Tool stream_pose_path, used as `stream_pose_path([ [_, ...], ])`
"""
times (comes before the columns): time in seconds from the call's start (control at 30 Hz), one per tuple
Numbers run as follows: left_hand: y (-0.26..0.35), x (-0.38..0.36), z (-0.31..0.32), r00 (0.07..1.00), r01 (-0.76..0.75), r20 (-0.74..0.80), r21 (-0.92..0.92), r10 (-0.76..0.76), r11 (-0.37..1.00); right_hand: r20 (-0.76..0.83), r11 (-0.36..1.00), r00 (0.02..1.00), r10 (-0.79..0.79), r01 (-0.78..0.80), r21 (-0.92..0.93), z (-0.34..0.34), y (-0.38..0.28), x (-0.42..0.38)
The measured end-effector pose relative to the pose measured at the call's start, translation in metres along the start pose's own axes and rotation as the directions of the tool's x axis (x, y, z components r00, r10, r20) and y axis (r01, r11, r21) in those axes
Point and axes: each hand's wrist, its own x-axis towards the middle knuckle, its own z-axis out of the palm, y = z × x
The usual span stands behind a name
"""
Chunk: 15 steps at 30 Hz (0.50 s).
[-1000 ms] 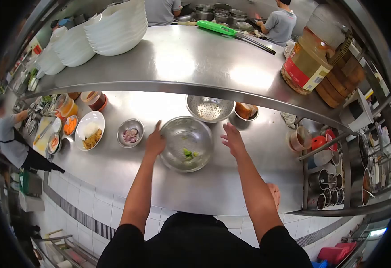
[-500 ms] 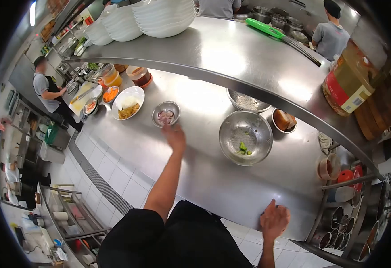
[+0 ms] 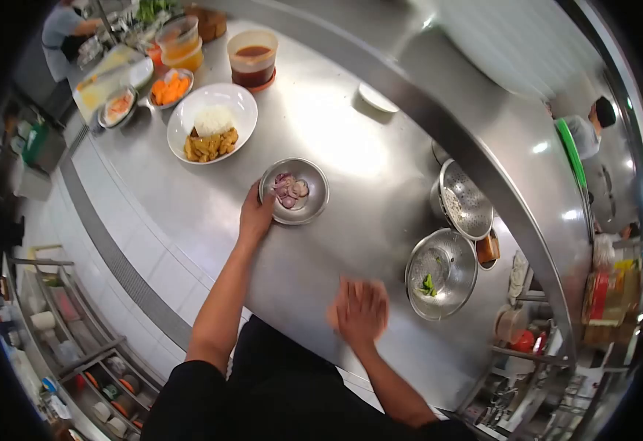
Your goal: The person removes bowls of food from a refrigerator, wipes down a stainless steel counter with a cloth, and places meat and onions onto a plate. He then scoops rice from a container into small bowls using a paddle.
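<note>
My left hand (image 3: pixel 257 214) grips the near left rim of a small steel bowl (image 3: pixel 320 206), its thumb over the edge. Pieces of peeled shallot (image 3: pixel 288 191) lie in the bowl. Somewhat blurred, my right hand (image 3: pixel 362 310) hovers over the counter with fingers loosely stretched and nothing visible in it. To its right stands a steel colander (image 3: pixel 446 298) with a few green vegetable pieces (image 3: pixel 428 285) inside. Beyond my left hand is a white plate (image 3: pixel 242 110) bearing white rice (image 3: pixel 215 121) and browned, fried-looking pieces (image 3: pixel 210 145).
A tub of dark sauce (image 3: pixel 252 70), a bowl of orange chunks (image 3: pixel 171 90) and stacked orange tubs (image 3: pixel 179 53) line the back left. Another colander (image 3: pixel 468 198) sits at the right. A raised steel shelf (image 3: pixel 453 125) crosses above the counter. One person (image 3: pixel 60 37) stands far left.
My left hand has taken hold of the shallot bowl's rim. My right hand has come left from the counter's right end toward the middle. The view has turned and moved closer.
</note>
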Motion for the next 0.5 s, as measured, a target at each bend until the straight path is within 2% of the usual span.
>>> stream_pose_path([
  [0.03, 0.02, -0.006, -0.011, 1.0, 0.031, -0.006, -0.022, -0.031, 0.999, -0.091, 1.0, 0.996, 0.001, 0.0, 0.005, 0.008, -0.002, 0.045],
  [0.07, 0.052, -0.011, -0.021, 0.985, 0.168, -0.006, -0.105, -0.17, 0.98, -0.186, 1.0, 0.982, 0.0, 0.003, 0.017, 0.017, -0.003, 0.09],
  [0.1, 0.065, -0.015, -0.024, 0.953, 0.3, 0.005, -0.182, -0.304, 0.937, -0.214, 0.997, 0.974, 0.071, -0.073, 0.003, 0.014, -0.007, 0.138],
  [0.13, 0.057, -0.018, -0.022, 0.947, 0.317, 0.003, -0.189, -0.322, 0.93, -0.246, 0.989, 0.958, 0.144, -0.149, -0.004, 0.013, -0.011, 0.186],
  [0.2, 0.044, -0.021, -0.022, 0.971, 0.236, 0.001, -0.168, -0.24, 0.957, -0.308, 0.99, 0.947, 0.089, -0.119, -0.081, 0.021, 0.007, 0.272],
  [0.23, 0.041, -0.021, -0.022, 0.97, 0.24, -0.001, -0.168, -0.244, 0.956, -0.383, 0.971, 0.92, -0.086, -0.009, -0.24, 0.033, 0.026, 0.321],
  [0.27, 0.04, -0.021, -0.022, 0.977, 0.207, -0.023, -0.14, -0.212, 0.968, -0.358, 0.993, 0.927, 0.108, -0.116, -0.001, 0.005, 0.002, 0.349],
  [0.3, 0.04, -0.022, -0.021, 0.983, 0.176, -0.041, -0.11, -0.181, 0.978, -0.215, 0.978, 0.962, -0.166, 0.132, -0.165, 0.018, 0.01, 0.387],
  [0.37, 0.041, -0.024, -0.022, 0.982, 0.175, -0.047, -0.138, -0.183, 0.975, -0.227, 0.922, 0.924, -0.308, 0.231, -0.31, -0.004, -0.035, 0.38],
  [0.4, 0.039, -0.023, -0.021, 0.985, 0.15, -0.073, -0.115, -0.159, 0.982, -0.34, 0.945, 0.887, -0.312, 0.252, -0.208, 0.014, -0.04, 0.373],
  [0.43, 0.039, -0.023, -0.018, 0.987, 0.124, -0.089, -0.097, -0.132, 0.988, -0.45, 0.955, 0.843, -0.294, 0.273, -0.112, 0.03, -0.039, 0.357],
  [0.47, 0.038, -0.023, -0.015, 0.99, 0.118, -0.061, -0.107, -0.125, 0.987, -0.412, 0.979, 0.893, -0.179, 0.204, 0.018, 0.029, -0.043, 0.329],
  [0.5, 0.033, -0.023, -0.015, 0.99, 0.108, -0.079, -0.087, -0.115, 0.99, -0.395, 0.995, 0.914, -0.097, 0.098, -0.019, 0.031, -0.045, 0.295],
])
